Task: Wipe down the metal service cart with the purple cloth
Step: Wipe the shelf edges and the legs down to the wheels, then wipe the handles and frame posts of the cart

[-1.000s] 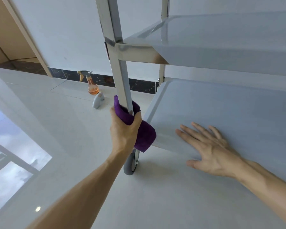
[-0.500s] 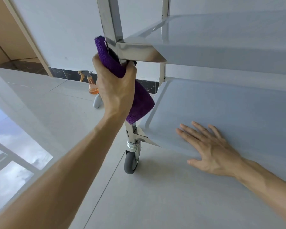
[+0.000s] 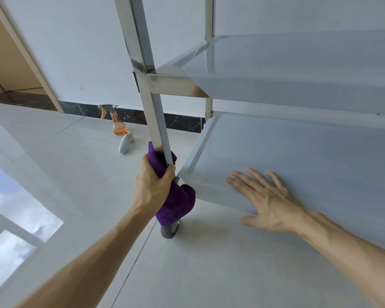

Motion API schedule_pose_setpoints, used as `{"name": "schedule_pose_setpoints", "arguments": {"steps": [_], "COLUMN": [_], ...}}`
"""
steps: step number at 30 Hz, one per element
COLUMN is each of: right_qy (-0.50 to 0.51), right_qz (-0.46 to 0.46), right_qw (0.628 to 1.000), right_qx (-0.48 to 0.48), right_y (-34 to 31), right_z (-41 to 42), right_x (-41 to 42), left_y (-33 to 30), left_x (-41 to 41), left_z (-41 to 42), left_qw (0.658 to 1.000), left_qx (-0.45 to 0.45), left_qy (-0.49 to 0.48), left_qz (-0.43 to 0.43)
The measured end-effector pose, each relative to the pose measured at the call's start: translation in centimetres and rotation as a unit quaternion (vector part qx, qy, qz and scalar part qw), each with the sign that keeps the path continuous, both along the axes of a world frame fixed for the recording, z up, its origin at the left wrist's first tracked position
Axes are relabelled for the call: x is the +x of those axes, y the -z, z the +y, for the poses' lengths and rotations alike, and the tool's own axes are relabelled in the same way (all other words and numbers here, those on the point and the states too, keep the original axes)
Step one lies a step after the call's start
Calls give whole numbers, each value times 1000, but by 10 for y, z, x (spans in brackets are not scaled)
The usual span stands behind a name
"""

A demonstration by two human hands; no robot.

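Where the shiny floor (image 3: 53,174) meets the wall on the left, a spray bottle (image 3: 118,123) with orange liquid stands upright, and a small white bottle (image 3: 125,143) lies just beside it. Next comes the cart (image 3: 298,152), made of bright silver metal with two flat shelves, one above the other. Its near post (image 3: 151,103) is square and leans a bit in the view. A grey wheel (image 3: 169,233) sits under the post on the floor.

Low on that post, close to the corner of the bottom shelf, the left hand (image 3: 152,190) is closed around the cloth (image 3: 175,196) and the post together. The thumb presses on the front of the post. The cloth is purple and fluffy, bunched up, with one end poking above the hand and a thick fold hanging down below it. The left arm reaches up from the lower left, fairly straight.

Further right, the right hand (image 3: 269,205) lies flat on the bottom shelf, palm down, fingers spread and holding nothing. The two hands are apart.
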State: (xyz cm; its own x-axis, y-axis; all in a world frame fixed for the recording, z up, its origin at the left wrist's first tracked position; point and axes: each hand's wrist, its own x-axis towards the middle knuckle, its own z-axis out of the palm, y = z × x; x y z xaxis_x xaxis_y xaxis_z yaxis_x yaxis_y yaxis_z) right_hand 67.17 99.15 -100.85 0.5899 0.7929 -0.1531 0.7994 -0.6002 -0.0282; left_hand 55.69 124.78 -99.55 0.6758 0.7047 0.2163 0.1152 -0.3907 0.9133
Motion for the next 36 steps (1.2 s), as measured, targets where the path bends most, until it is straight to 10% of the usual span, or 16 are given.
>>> {"name": "schedule_pose_setpoints", "arguments": {"steps": [7,11,19,28,36], "right_qy": [32,31,-88,64,127], "right_qz": [45,128,505,405,335], "right_qw": [998,988,774,746,694], "right_qx": [-43,83,372,525,624], "right_y": [-19,-45,-103,-169,-234], "right_z": [7,22,33,-22,-112], "right_x": [-3,-20,-57,-68,-88], "left_y": [-32,-66,-114,-191,-282], "left_x": [-48,-71,-69,-41,-40], "left_z": [-10,-31,-90,-130,-189], "left_qw": [997,997,981,967,922], "left_qx": [11,2,-28,16,230], "left_qy": [-66,-18,122,210,267], "left_qz": [-27,-71,-151,-145,-162]}}
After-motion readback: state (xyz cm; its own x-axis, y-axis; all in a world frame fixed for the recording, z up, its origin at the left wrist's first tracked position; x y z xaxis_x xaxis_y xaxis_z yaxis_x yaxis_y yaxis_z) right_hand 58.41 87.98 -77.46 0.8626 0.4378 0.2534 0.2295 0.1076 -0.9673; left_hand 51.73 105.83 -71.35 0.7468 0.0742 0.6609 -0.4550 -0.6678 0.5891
